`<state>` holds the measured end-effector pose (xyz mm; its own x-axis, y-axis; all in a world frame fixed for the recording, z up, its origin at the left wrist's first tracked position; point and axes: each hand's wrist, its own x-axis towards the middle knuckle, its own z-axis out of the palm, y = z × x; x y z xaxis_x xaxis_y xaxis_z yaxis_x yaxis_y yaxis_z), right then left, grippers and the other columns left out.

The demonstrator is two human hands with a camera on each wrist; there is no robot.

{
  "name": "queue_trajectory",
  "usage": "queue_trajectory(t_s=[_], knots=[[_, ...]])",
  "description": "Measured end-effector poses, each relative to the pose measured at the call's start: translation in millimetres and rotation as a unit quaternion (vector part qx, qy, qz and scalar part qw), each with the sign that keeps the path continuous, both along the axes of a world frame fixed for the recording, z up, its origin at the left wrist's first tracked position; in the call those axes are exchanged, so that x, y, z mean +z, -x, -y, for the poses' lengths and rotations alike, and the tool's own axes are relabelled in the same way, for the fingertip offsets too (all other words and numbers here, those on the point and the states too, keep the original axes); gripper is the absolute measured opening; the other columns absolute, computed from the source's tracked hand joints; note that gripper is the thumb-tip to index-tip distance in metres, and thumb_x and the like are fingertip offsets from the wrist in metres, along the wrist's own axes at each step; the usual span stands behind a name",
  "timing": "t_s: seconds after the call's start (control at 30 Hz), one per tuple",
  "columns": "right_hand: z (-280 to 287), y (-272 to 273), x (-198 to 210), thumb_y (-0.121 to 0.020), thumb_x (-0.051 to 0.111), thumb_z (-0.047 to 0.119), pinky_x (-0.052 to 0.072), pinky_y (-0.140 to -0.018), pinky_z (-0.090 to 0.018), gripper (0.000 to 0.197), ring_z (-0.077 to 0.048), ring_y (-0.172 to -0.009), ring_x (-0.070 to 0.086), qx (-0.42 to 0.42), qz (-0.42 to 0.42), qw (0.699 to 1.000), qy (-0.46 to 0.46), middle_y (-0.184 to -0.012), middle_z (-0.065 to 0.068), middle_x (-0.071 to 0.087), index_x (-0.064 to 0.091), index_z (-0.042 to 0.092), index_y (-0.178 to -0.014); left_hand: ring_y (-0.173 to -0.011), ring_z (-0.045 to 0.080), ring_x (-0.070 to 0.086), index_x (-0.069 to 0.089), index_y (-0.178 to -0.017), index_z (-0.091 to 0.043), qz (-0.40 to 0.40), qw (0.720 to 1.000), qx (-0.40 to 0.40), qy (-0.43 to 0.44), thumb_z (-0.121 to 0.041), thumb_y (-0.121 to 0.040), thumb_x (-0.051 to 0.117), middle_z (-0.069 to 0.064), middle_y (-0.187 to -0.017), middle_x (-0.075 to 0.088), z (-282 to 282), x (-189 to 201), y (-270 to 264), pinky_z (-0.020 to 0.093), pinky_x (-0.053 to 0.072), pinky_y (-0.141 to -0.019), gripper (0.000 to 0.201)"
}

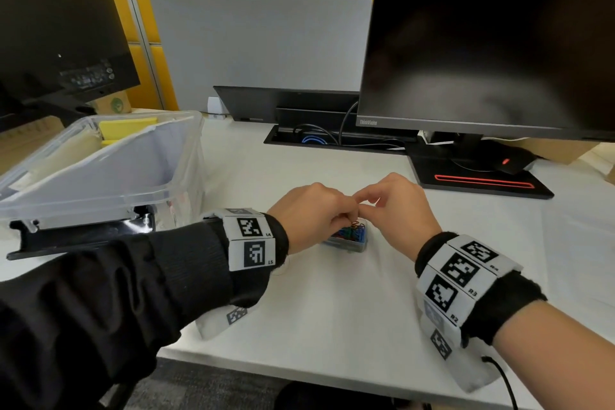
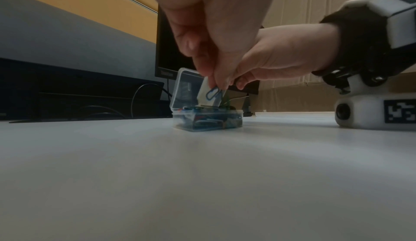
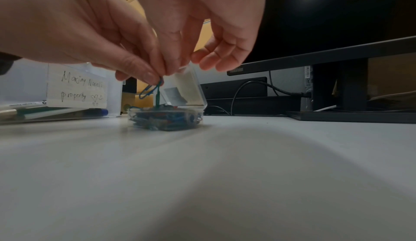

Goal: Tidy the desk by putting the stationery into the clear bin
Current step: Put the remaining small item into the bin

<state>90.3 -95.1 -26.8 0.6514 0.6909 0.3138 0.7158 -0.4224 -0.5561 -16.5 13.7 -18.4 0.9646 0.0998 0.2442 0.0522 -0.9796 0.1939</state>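
Note:
A small clear box of coloured paper clips (image 1: 349,241) (image 2: 207,122) (image 3: 166,120) sits mid-desk with its hinged lid (image 3: 191,88) standing open. Both hands meet just above it. My left hand (image 1: 346,213) (image 2: 216,83) (image 3: 150,78) pinches a blue paper clip (image 2: 212,93) (image 3: 147,90). My right hand (image 1: 366,206) (image 2: 238,83) (image 3: 167,70) pinches the top of a green clip (image 3: 158,97) that hangs down into the box, its other fingers loosely curled. The clear bin (image 1: 83,200) (image 3: 27,84) stands at the left with a handwritten label (image 3: 76,86).
Yellow sticky notes (image 1: 126,126) and markers (image 3: 56,113) lie in the bin. A black tray (image 1: 83,236) lies in front of the bin. A monitor (image 1: 482,43) on a black base (image 1: 482,180), a mouse (image 1: 512,161) and a cable well (image 1: 332,140) line the back.

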Motion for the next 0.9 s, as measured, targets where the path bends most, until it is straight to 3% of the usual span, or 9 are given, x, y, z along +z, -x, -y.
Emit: queue_trajectory(t_s=[0.17, 0.27, 0.37, 0.53, 0.7, 0.77, 0.9], knots=[[1.3, 0.1, -0.1, -0.085, 0.062, 0.025, 0.029, -0.054, -0.009, 0.014, -0.007, -0.076, 0.048, -0.012, -0.021, 1.000, 0.004, -0.084, 0.006, 0.052, 0.074, 0.021, -0.093, -0.098, 0.023, 0.064, 0.065, -0.113, -0.015, -0.018, 0.999, -0.025, 0.020, -0.014, -0.094, 0.048, 0.008, -0.107, 0.070, -1.1, -0.9, 0.0, 0.035, 0.050, -0.086, 0.025], [2.1, -0.6, -1.9, -0.090, 0.054, 0.025, 0.037, -0.061, -0.017, 0.021, -0.012, -0.080, 0.054, -0.013, -0.047, 0.999, 0.019, -0.095, -0.002, 0.064, 0.073, 0.015, -0.095, -0.085, 0.021, 0.062, 0.063, -0.112, -0.011, 0.089, 0.996, -0.024, 0.014, -0.009, -0.092, 0.048, 0.009, -0.099, 0.068, -4.2, -1.1, 2.4, 0.033, 0.052, -0.080, 0.025], [2.5, -0.6, -4.0, -0.089, 0.057, 0.028, 0.039, -0.072, -0.024, 0.021, -0.018, -0.091, 0.055, -0.020, -0.079, 0.994, 0.078, -0.108, -0.007, 0.061, 0.069, 0.013, -0.096, -0.078, 0.012, 0.053, 0.059, -0.110, -0.013, 0.159, 0.985, 0.034, 0.053, -0.011, -0.092, 0.048, 0.003, -0.097, 0.062, -8.1, -0.3, 1.9, 0.024, 0.047, -0.075, 0.021], [4.4, 4.3, 0.4, -0.077, 0.072, 0.027, 0.036, -0.054, -0.016, 0.019, -0.013, -0.076, 0.051, 0.011, -0.148, 0.980, 0.131, -0.085, -0.002, 0.059, 0.060, 0.012, -0.077, -0.102, 0.020, 0.056, 0.060, -0.117, -0.016, -0.064, 0.991, 0.090, 0.071, -0.026, -0.093, 0.051, 0.007, -0.119, 0.058, -12.4, -7.2, -4.8, 0.026, 0.043, -0.087, 0.027], [4.4, 5.7, -0.3, -0.066, 0.080, 0.030, 0.034, -0.053, -0.017, 0.030, -0.005, -0.063, 0.046, 0.023, -0.145, 0.981, 0.128, -0.074, 0.004, 0.055, 0.054, 0.017, -0.070, -0.076, 0.005, 0.046, 0.064, -0.109, -0.018, -0.089, 0.984, 0.102, 0.120, -0.029, -0.085, 0.064, 0.002, -0.117, 0.060, -14.9, -6.5, -7.7, 0.015, 0.036, -0.071, 0.026], [4.0, 5.8, -1.3, -0.063, 0.082, 0.030, 0.034, -0.052, -0.018, 0.035, -0.005, -0.064, 0.046, 0.019, -0.145, 0.981, 0.127, -0.075, 0.005, 0.052, 0.053, 0.016, -0.076, -0.073, 0.002, 0.046, 0.059, -0.117, -0.020, -0.104, 0.978, 0.104, 0.145, -0.033, -0.083, 0.066, 0.000, -0.117, 0.060, -16.2, -4.9, -7.9, 0.014, 0.036, -0.067, 0.037], [3.7, 8.8, -1.6, -0.061, 0.081, 0.019, 0.037, -0.050, -0.020, 0.050, -0.008, -0.065, 0.048, 0.031, -0.109, 0.982, 0.153, -0.086, 0.001, 0.051, 0.042, 0.016, -0.092, -0.106, 0.018, 0.053, 0.035, -0.140, -0.020, -0.172, 0.963, 0.126, 0.165, -0.045, -0.087, 0.056, 0.005, -0.127, 0.055, -8.9, -10.1, -8.1, 0.025, 0.039, -0.090, 0.062]])
